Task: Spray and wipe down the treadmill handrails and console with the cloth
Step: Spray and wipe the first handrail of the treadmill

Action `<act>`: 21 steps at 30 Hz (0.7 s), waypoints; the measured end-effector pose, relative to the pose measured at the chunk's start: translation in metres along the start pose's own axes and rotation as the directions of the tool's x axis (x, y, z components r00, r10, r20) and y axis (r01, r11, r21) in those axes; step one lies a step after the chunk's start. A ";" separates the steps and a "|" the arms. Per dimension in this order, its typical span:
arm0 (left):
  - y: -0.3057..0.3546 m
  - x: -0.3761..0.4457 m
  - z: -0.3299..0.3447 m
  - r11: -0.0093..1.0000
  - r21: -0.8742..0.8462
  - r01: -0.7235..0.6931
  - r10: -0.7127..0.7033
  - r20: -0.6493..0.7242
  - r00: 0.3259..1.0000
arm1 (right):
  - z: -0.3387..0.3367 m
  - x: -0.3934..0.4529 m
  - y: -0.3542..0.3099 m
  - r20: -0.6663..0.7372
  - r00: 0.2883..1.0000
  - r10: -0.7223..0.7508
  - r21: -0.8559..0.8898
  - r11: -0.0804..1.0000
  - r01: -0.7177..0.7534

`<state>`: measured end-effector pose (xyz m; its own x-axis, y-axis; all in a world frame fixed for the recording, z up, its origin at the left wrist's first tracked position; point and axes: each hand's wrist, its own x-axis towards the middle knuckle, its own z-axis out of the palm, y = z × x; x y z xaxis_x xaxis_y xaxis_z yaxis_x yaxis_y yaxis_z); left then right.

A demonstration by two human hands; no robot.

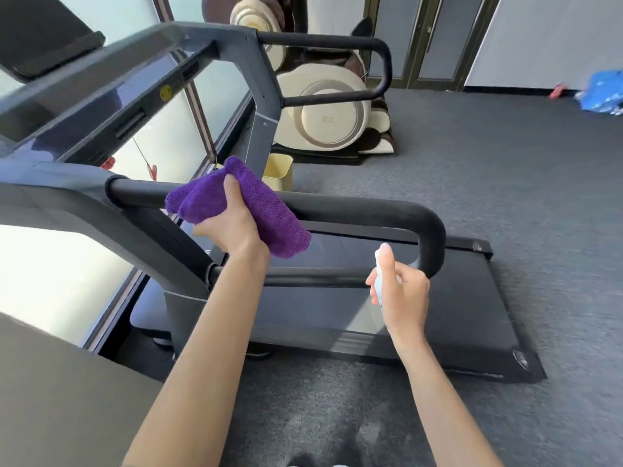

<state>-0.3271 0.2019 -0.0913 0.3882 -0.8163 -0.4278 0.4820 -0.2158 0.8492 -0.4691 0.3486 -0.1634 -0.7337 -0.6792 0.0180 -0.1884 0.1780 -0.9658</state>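
Observation:
A purple cloth (263,207) is draped over the near black padded handrail (364,208) of the treadmill. My left hand (232,224) grips the cloth round the rail, thumb on top. My right hand (403,291) holds a small white spray bottle (382,264) upright, just in front of the handrail's curved end. The far handrail (337,42) loops at the upper middle. The console bar (111,92) with a yellow sticker runs across the upper left, and a dark screen (43,32) sits above it.
The treadmill belt (421,308) lies below the rails on grey carpet (505,180). A cream massage chair (323,112) stands behind, with a yellow bin (278,170) beside the treadmill post. Windows line the left side. A blue bag (603,96) lies at the far right.

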 end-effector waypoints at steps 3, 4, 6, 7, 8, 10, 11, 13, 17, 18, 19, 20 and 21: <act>-0.003 0.004 -0.001 1.000 0.011 0.004 -0.004 0.009 1.000 | -0.004 0.002 0.002 0.027 0.999 -0.025 -0.016 1.000 0.026; -0.004 0.001 -0.002 1.000 0.021 0.001 -0.001 0.010 1.000 | -0.006 0.002 0.003 0.040 0.999 -0.034 -0.009 0.999 0.035; -0.010 -0.010 0.002 0.999 0.042 -0.009 0.008 0.014 1.000 | -0.012 0.001 0.005 0.064 0.996 -0.055 0.017 0.998 0.054; -0.015 -0.018 0.005 0.999 0.052 -0.013 0.012 0.015 1.000 | -0.017 0.002 0.006 0.079 0.995 -0.062 0.026 0.998 0.060; -0.022 -0.027 0.010 0.999 0.050 -0.017 0.016 0.019 1.000 | -0.022 0.004 0.007 0.098 0.993 -0.068 0.031 0.997 0.065; -0.040 -0.047 0.024 1.000 0.018 -0.013 0.012 0.039 0.999 | -0.033 0.011 0.008 0.151 0.985 -0.079 0.034 0.997 0.074; -0.049 -0.057 0.031 1.000 -0.004 -0.011 0.011 0.053 0.999 | -0.040 0.015 0.009 0.177 0.980 -0.085 0.032 0.996 0.081; -0.067 -0.076 0.044 0.999 -0.029 -0.018 0.020 0.065 0.998 | -0.056 0.026 0.011 0.227 0.968 -0.106 0.039 0.994 0.099; -0.094 -0.105 0.065 0.999 -0.022 -0.041 0.042 0.055 0.998 | -0.094 0.050 0.018 0.321 0.938 -0.132 0.045 0.991 0.124; -0.097 -0.109 0.068 0.999 -0.024 -0.040 0.041 0.045 0.998 | -0.103 0.056 0.021 0.338 0.932 -0.131 0.035 0.991 0.126; -0.099 -0.114 0.072 0.999 -0.023 -0.037 0.038 0.034 0.999 | -0.112 0.062 0.023 0.352 0.927 -0.128 0.030 0.992 0.125; -0.101 -0.119 0.074 0.999 -0.014 -0.031 0.032 0.023 0.999 | -0.121 0.067 0.025 0.363 0.924 -0.123 0.033 0.992 0.120; -0.102 -0.124 0.077 1.000 0.000 -0.026 0.026 0.017 1.000 | -0.129 0.072 0.027 0.372 0.921 -0.118 0.039 0.993 0.112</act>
<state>-0.4850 0.2843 -0.1010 0.3870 -0.8307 -0.4003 0.4720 -0.1945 0.8599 -0.6111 0.3967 -0.1543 -0.4105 -0.9112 0.0347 -0.2440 0.0731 -0.9670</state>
